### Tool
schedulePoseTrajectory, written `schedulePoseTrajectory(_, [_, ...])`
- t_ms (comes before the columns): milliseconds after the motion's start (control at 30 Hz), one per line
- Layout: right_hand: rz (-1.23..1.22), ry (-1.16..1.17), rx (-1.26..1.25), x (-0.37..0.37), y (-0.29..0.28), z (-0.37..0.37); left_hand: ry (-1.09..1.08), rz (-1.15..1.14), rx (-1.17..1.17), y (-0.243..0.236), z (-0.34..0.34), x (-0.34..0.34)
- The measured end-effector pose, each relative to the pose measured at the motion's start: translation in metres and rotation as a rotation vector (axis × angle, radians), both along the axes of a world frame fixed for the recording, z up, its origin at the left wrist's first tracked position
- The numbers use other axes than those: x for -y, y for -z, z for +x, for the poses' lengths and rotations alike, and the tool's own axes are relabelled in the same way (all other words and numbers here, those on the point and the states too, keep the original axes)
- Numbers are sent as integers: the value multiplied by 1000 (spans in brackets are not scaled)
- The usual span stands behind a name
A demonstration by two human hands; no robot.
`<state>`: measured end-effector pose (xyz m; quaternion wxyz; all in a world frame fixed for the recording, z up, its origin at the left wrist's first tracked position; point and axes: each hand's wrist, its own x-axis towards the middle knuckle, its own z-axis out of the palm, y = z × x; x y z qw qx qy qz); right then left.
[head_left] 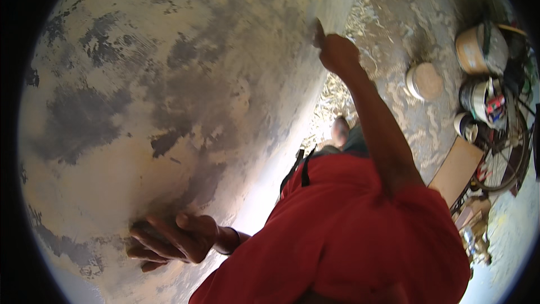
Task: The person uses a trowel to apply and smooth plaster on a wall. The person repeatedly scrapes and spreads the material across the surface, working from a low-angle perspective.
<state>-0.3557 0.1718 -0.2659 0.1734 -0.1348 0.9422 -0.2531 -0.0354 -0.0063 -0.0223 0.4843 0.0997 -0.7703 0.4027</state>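
Observation:
A wall (pixel 169 95) with patchy cream and grey paint fills the left side of the view. Low on it, my left hand (pixel 174 239) has its fingers spread against or very near the surface, with nothing in it. A dark band circles that wrist. Farther up, my right hand (pixel 337 53) is closed beside the wall's right part, one finger or thumb stretched toward the surface. A small blurred greyish shape shows at its tip; whether it is a thin tool held edge-on, I cannot make out.
Pale shavings or straw (pixel 333 101) lie on the floor along the wall. To the right stand a round tub (pixel 424 81), a large bucket (pixel 478 50), a white bucket of odds and ends (pixel 484 101), a brown board (pixel 457 170) and a bicycle wheel (pixel 514 174).

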Motion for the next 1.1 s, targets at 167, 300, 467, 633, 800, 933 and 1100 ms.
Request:
schedulePoseTrajectory(167, [-258, 46, -28, -33, 9, 46, -63, -38, 92, -3, 26, 2])
schedulePoseTrajectory(300, [-289, 184, -8, -46, -22, 57, -45, -8, 65, -1, 21, 2])
schedulePoseTrajectory(467, [-375, 158, -178, -44, -68, 62, -61, -14, 65, -1, 23, 3])
schedulePoseTrajectory(633, [-164, 121, -319, -10, -12, 26, -14, -10, 5, 0, 8, -1])
schedulePoseTrajectory(800, [-425, 187, -284, -39, -48, 42, -60, -25, 85, -4, 21, -1])
schedulePoseTrajectory(933, [-494, 109, -220, -38, -52, 52, -45, -14, 45, 3, 13, -3])
schedulePoseTrajectory(1100, [-414, 164, -211, -47, -35, 51, -53, -19, 62, -3, 15, -6])
